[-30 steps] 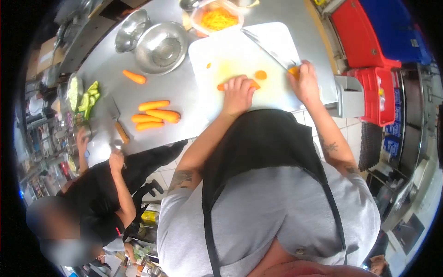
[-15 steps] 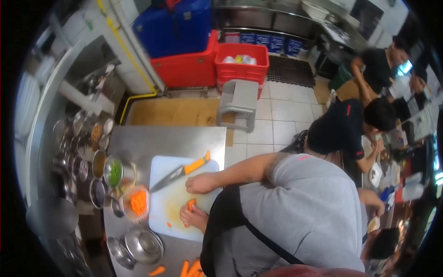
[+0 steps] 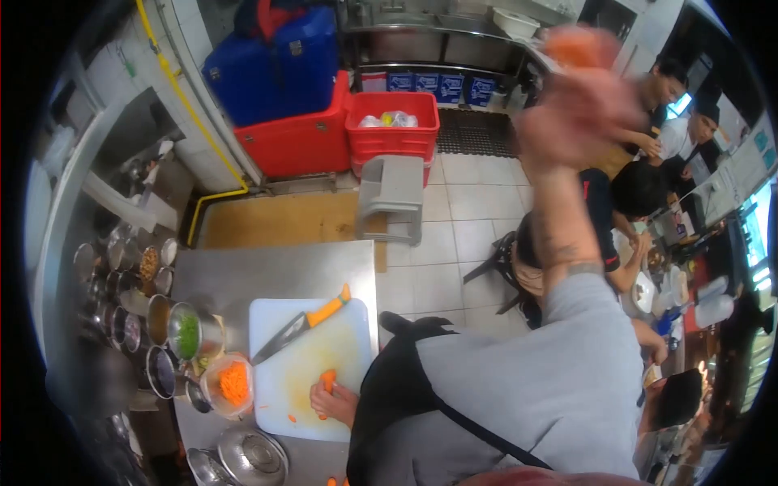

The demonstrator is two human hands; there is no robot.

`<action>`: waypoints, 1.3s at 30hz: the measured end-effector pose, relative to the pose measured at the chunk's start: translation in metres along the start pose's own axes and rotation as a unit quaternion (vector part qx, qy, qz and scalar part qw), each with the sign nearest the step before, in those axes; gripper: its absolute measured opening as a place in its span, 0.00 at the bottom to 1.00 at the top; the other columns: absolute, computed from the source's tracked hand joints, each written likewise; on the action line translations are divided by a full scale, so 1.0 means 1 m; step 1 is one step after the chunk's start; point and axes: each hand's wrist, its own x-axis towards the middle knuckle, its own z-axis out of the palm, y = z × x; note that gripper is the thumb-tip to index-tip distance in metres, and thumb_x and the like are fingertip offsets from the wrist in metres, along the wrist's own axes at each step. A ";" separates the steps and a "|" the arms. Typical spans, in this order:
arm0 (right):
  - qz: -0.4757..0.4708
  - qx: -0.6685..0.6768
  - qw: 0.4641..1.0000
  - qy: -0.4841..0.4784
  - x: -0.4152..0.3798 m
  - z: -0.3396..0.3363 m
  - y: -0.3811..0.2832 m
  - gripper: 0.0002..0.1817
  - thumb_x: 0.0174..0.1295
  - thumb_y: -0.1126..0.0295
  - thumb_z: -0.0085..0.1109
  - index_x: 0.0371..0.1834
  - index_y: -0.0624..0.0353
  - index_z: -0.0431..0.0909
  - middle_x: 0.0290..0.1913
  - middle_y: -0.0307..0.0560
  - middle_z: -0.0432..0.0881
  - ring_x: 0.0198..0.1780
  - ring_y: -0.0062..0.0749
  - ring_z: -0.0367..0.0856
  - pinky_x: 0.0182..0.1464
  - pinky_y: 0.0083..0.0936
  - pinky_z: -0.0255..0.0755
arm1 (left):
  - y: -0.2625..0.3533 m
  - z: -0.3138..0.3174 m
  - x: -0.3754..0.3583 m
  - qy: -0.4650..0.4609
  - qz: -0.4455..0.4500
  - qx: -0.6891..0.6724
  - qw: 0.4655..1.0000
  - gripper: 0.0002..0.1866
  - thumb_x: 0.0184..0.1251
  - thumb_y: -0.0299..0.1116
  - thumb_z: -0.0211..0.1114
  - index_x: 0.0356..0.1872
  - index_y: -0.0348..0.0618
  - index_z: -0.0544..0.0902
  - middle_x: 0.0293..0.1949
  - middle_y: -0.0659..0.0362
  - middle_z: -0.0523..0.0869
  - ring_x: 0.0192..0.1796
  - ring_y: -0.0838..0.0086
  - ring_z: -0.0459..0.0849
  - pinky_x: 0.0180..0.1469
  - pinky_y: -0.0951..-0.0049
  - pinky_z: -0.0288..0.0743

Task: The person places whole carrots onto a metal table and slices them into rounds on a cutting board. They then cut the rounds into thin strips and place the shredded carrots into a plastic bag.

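My left hand [image 3: 333, 402] is closed around a carrot [image 3: 327, 379] on the white cutting board [image 3: 275, 312]. My right hand [image 3: 579, 113] is raised high on the right, close to the camera and smeared by motion. A blurred orange patch shows at its far end, and I cannot make out whether it holds something. A knife [image 3: 298, 326] with an orange handle lies across the upper part of the board. Beside the board's left edge, a clear tub [image 3: 212, 382] contains shredded carrot [image 3: 234, 383]. Small carrot bits lie near my left hand.
Metal bowls [image 3: 253, 456] stand on the steel table [image 3: 267, 263] below the board. A pot of chopped greens [image 3: 187, 337] and several small containers line the left. A grey stool [image 3: 392, 190], red crate [image 3: 392, 121] and blue cooler [image 3: 271, 65] stand beyond. Other people [image 3: 640, 190] work at the right.
My right hand has left the board and swung up and to the right. My left hand stays on the carrot. The whole view has shifted slightly.
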 end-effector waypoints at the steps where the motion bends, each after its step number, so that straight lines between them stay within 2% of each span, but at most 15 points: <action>1: -0.064 -0.033 0.996 0.045 0.046 -0.012 0.014 0.06 0.70 0.73 0.61 0.48 0.57 0.81 0.52 0.48 0.84 0.59 0.43 0.82 0.68 0.38 0.73 | 0.001 -0.003 -0.001 -0.011 0.002 0.001 1.000 0.15 0.80 0.42 0.58 0.52 0.42 0.83 0.52 0.49 0.84 0.56 0.49 0.81 0.58 0.48 0.69; 6: -0.224 -0.188 0.941 0.171 0.200 -0.045 0.078 0.13 0.70 0.68 0.61 0.54 0.59 0.78 0.58 0.53 0.81 0.64 0.47 0.78 0.71 0.44 0.69 | 0.004 -0.001 0.002 0.006 0.006 0.002 1.000 0.16 0.81 0.43 0.58 0.53 0.42 0.83 0.53 0.49 0.84 0.58 0.49 0.81 0.59 0.47 0.70; 12: -0.154 -0.304 0.923 0.180 0.223 -0.028 0.166 0.22 0.69 0.61 0.61 0.61 0.62 0.75 0.65 0.58 0.77 0.70 0.52 0.74 0.74 0.51 0.66 | -0.002 0.006 -0.003 0.025 0.010 0.004 1.000 0.18 0.82 0.45 0.56 0.54 0.41 0.82 0.54 0.49 0.84 0.57 0.48 0.80 0.60 0.46 0.68; 19: 0.082 -0.399 0.913 0.020 0.060 0.021 0.272 0.33 0.69 0.54 0.62 0.70 0.66 0.71 0.73 0.65 0.72 0.77 0.57 0.69 0.79 0.60 0.61 | -0.005 0.005 -0.004 -0.005 -0.008 -0.016 1.000 0.17 0.81 0.44 0.56 0.53 0.40 0.81 0.54 0.48 0.83 0.58 0.47 0.79 0.59 0.45 0.68; 21: 0.200 -0.407 0.888 -0.072 -0.023 0.028 0.295 0.38 0.63 0.59 0.62 0.75 0.66 0.68 0.78 0.67 0.68 0.84 0.59 0.58 0.84 0.57 0.52 | -0.006 -0.004 -0.002 -0.013 -0.001 -0.013 1.000 0.17 0.81 0.44 0.56 0.53 0.40 0.81 0.54 0.48 0.83 0.57 0.47 0.79 0.59 0.45 0.68; 22: 0.256 -0.334 0.901 -0.110 -0.051 0.025 0.290 0.44 0.60 0.59 0.63 0.79 0.69 0.62 0.82 0.73 0.59 0.86 0.68 0.51 0.85 0.60 0.46 | 0.000 -0.001 0.001 -0.010 -0.001 -0.017 1.000 0.17 0.81 0.44 0.56 0.53 0.40 0.81 0.54 0.48 0.82 0.57 0.47 0.79 0.59 0.45 0.69; 23: 0.281 -0.331 0.892 -0.129 -0.079 0.024 0.284 0.42 0.61 0.60 0.63 0.78 0.68 0.63 0.82 0.74 0.60 0.85 0.67 0.55 0.85 0.58 0.49 | 0.000 0.002 0.002 -0.006 0.005 -0.018 1.000 0.17 0.81 0.44 0.56 0.53 0.39 0.81 0.53 0.48 0.83 0.57 0.47 0.79 0.59 0.45 0.69; 28: 0.428 -0.272 0.818 -0.271 -0.312 -0.009 0.187 0.43 0.66 0.66 0.62 0.82 0.71 0.57 0.81 0.76 0.60 0.82 0.68 0.60 0.83 0.51 0.57 | -0.006 0.004 -0.001 0.008 0.019 -0.007 1.000 0.17 0.81 0.43 0.57 0.52 0.39 0.81 0.52 0.48 0.83 0.57 0.47 0.79 0.59 0.45 0.69; 29: 0.503 -0.231 0.760 -0.340 -0.364 -0.027 0.135 0.44 0.66 0.66 0.64 0.81 0.75 0.55 0.81 0.78 0.59 0.80 0.71 0.61 0.83 0.52 0.56 | -0.003 0.003 0.001 0.015 0.020 -0.013 1.000 0.17 0.81 0.43 0.57 0.52 0.39 0.81 0.52 0.48 0.83 0.57 0.47 0.79 0.59 0.45 0.69; 30: 0.486 -0.207 0.716 -0.455 -0.474 -0.060 0.090 0.48 0.65 0.66 0.66 0.83 0.75 0.51 0.83 0.77 0.55 0.85 0.69 0.53 0.86 0.51 0.51 | 0.001 0.003 0.002 0.022 0.018 -0.018 0.999 0.17 0.81 0.43 0.57 0.52 0.39 0.81 0.52 0.47 0.83 0.57 0.47 0.79 0.58 0.45 0.69; 31: 0.585 -0.123 0.589 -0.544 -0.511 -0.095 0.003 0.52 0.64 0.63 0.67 0.85 0.73 0.48 0.84 0.76 0.53 0.87 0.68 0.47 0.87 0.50 0.47 | 0.004 0.001 0.002 0.031 0.015 -0.021 0.999 0.17 0.81 0.43 0.56 0.52 0.39 0.81 0.52 0.47 0.83 0.57 0.47 0.79 0.58 0.46 0.69; 33: 0.446 -0.075 0.442 -0.774 -0.645 -0.165 -0.142 0.45 0.64 0.62 0.68 0.80 0.69 0.57 0.80 0.71 0.61 0.81 0.63 0.58 0.81 0.49 0.58 | 0.011 -0.004 0.004 0.019 0.008 -0.011 1.000 0.16 0.81 0.43 0.56 0.52 0.39 0.81 0.52 0.47 0.83 0.57 0.47 0.80 0.58 0.47 0.70; 34: 0.353 -0.014 0.391 -0.850 -0.665 -0.181 -0.192 0.40 0.65 0.60 0.68 0.76 0.68 0.63 0.78 0.65 0.65 0.79 0.60 0.60 0.78 0.48 0.60 | 0.013 -0.006 0.007 0.015 0.004 -0.004 1.000 0.16 0.81 0.42 0.56 0.52 0.39 0.81 0.52 0.47 0.83 0.56 0.47 0.80 0.57 0.47 0.70; 38: 0.317 0.214 0.250 -0.890 -0.613 -0.180 -0.244 0.20 0.66 0.56 0.65 0.42 0.66 0.91 0.46 0.62 0.92 0.47 0.54 0.92 0.51 0.49 0.83 | 0.005 -0.011 0.002 0.001 -0.002 0.005 1.000 0.15 0.81 0.41 0.57 0.52 0.39 0.81 0.51 0.48 0.83 0.56 0.47 0.80 0.57 0.48 0.70; 39: 0.388 0.144 0.332 -0.848 -0.598 -0.168 -0.215 0.19 0.60 0.60 0.62 0.41 0.68 0.89 0.42 0.68 0.90 0.45 0.62 0.91 0.51 0.51 0.83 | 0.011 -0.011 0.004 -0.004 -0.004 0.007 1.000 0.15 0.81 0.41 0.58 0.52 0.39 0.81 0.51 0.48 0.83 0.56 0.47 0.80 0.57 0.48 0.70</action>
